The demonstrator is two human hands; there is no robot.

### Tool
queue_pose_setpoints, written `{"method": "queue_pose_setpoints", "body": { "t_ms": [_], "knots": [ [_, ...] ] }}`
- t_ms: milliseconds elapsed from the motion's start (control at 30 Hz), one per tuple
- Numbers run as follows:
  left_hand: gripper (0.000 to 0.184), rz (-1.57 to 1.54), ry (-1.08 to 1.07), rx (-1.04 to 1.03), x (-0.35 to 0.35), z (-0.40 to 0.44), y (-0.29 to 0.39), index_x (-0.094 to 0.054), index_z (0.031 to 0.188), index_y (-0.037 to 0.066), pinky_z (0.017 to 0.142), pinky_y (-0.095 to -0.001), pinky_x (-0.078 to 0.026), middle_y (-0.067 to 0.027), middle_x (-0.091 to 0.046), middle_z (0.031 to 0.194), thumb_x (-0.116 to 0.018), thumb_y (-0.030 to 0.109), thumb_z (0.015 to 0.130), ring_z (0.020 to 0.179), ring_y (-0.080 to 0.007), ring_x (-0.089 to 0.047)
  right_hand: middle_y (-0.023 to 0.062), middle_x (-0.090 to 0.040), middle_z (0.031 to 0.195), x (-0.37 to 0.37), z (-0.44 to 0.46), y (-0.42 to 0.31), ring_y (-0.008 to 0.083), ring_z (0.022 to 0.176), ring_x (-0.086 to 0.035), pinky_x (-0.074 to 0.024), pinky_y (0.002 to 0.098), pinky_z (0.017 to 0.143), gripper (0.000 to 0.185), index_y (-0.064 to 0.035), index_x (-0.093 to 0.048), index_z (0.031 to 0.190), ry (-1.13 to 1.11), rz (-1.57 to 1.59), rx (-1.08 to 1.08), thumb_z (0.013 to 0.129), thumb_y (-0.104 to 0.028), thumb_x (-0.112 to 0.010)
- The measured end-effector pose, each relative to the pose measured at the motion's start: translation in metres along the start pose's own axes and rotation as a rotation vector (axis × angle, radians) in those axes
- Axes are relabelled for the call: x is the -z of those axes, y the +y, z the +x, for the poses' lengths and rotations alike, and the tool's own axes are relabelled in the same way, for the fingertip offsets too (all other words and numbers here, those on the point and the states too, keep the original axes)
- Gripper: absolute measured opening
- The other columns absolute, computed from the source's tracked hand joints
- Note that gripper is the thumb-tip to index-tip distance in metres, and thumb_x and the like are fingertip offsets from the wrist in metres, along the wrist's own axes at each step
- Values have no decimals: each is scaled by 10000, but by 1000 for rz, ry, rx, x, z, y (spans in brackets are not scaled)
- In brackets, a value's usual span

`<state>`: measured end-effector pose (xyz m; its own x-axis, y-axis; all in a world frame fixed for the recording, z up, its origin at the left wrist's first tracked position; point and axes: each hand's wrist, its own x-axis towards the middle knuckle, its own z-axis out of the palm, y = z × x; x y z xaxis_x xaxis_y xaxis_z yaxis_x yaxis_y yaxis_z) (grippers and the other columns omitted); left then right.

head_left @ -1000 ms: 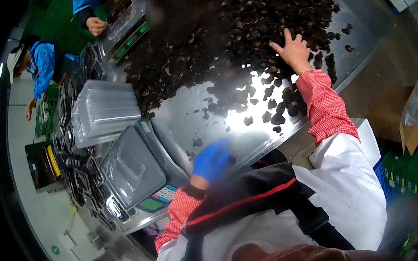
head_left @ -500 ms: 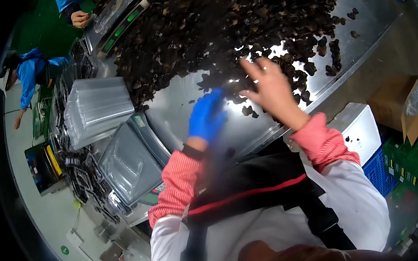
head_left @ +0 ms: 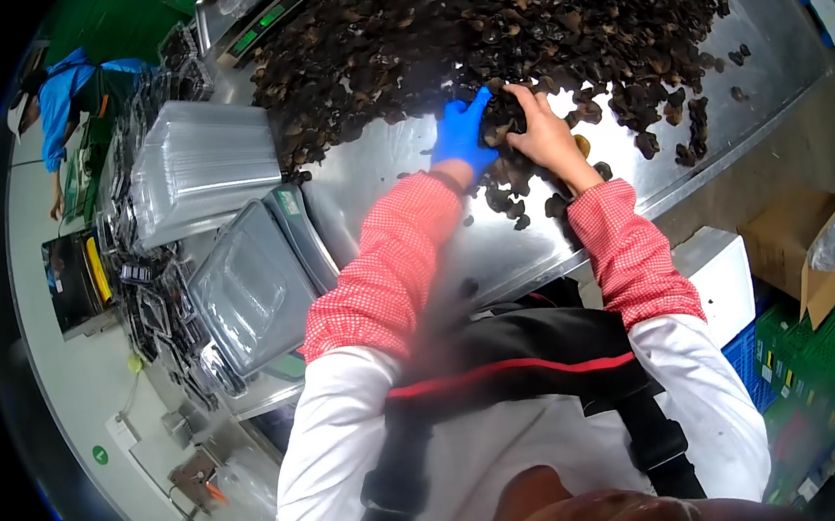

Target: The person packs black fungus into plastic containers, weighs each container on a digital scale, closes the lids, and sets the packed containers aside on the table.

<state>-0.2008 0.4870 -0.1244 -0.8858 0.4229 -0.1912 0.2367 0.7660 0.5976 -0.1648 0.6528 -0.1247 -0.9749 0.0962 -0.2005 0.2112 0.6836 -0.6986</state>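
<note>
Dark brown wood ear mushrooms (head_left: pixel 397 51) lie in a broad heap on the metal table (head_left: pixel 350 187). My left hand (head_left: pixel 463 138), in a blue glove, is at the near edge of the heap with fingers apart, touching some pieces. Just right of it, my bare right hand (head_left: pixel 549 139) reaches among the mushrooms, its fingers and thumb spread. A few mushrooms lie between the two hands, and neither hand plainly holds one. Some fingertips are hard to make out against the dark heap.
Left of the heap stand nested clear plastic trays (head_left: pixel 203 171) and a scale (head_left: pixel 300 237) with a clear tray (head_left: pixel 254 286) on it. Another scale (head_left: pixel 279 18) stands at the far left. A person in blue (head_left: pixel 65 93) bends beyond. A cardboard box (head_left: pixel 798 244) sits at right.
Both hands have moved forward to the heap and closer together. Loose mushrooms now lie between and below them. My view has shifted slightly.
</note>
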Motion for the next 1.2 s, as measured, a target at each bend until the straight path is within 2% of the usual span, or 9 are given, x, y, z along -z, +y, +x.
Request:
{"method": "queue_pose_setpoints", "body": {
  "t_ms": [67,167,267,467,600,833,933,1067,1200],
  "knots": [
    [837,-117,94,-119,-27,2,-31,-392,1452,160,1026,-428,-460,-179,-461,1368,-776,133,709,1238,-383,-499,131,-577,1221,-27,11,18,260,1058,-618,-496,340,914,621,-149,-499,1334,92,314,205,755,-39,-698],
    [681,-424,97,-67,-40,-11,-41,-498,1340,109,961,-411,-458,-168,-491,1250,-740,63,706,1132,-357,-531,60,-621,1111,-21,-4,-1,160,1005,-593,-484,282,888,531,-107,-538,1291,-44,602,144,790,-4,-679],
    [526,-527,216,-48,-10,-47,-28,-547,1231,70,933,-413,-456,-184,-509,1187,-686,27,726,1101,-379,-537,59,-609,1149,-11,-21,-38,149,1012,-584,-474,276,900,526,-107,-544,1288,-122,621,61,790,2,-672],
    [509,-315,523,-85,95,-121,-41,-536,1231,64,925,-425,-450,-201,-518,1157,-679,34,743,1091,-424,-512,27,-577,1149,-26,-43,-160,115,1002,-572,-467,264,913,528,-85,-521,1307,-160,637,287,804,21,-643],
    [517,-195,736,-194,178,-185,-74,-557,1232,74,925,-427,-451,-179,-544,1130,-684,35,733,1090,-403,-519,72,-611,1118,-67,-51,-253,160,1024,-585,-464,288,932,539,-89,-523,1311,-169,611,632,792,-41,-658],
    [505,44,861,-61,241,-276,-164,-560,1244,94,906,-431,-487,-208,-598,1125,-691,76,756,1066,-415,-557,154,-612,1194,-192,-52,-339,256,1106,-602,-456,337,973,615,-86,-493,1341,-331,511,838,766,-116,-708],
    [509,80,783,113,232,-295,-209,-547,1279,93,951,-459,-472,-219,-587,1180,-679,86,788,1124,-434,-538,250,-589,1184,-214,-62,-347,394,1133,-579,-469,402,969,756,-140,-414,1440,-454,238,869,754,-111,-731],
    [886,-65,582,215,245,-311,-191,-371,1462,125,1113,-426,-373,-206,-382,1462,-739,5,664,1339,-412,-393,227,-578,1107,-189,-82,-361,400,1014,-614,-496,427,894,806,-212,-389,1468,-416,-24,831,757,-112,-755],
    [891,-52,564,217,253,-324,-189,-352,1481,126,1088,-423,-405,-198,-373,1481,-757,32,693,1348,-401,-398,205,-556,1116,-182,-76,-346,349,924,-631,-515,388,832,812,-225,-406,1465,-372,48,889,753,-87,-771]
  ]
}}
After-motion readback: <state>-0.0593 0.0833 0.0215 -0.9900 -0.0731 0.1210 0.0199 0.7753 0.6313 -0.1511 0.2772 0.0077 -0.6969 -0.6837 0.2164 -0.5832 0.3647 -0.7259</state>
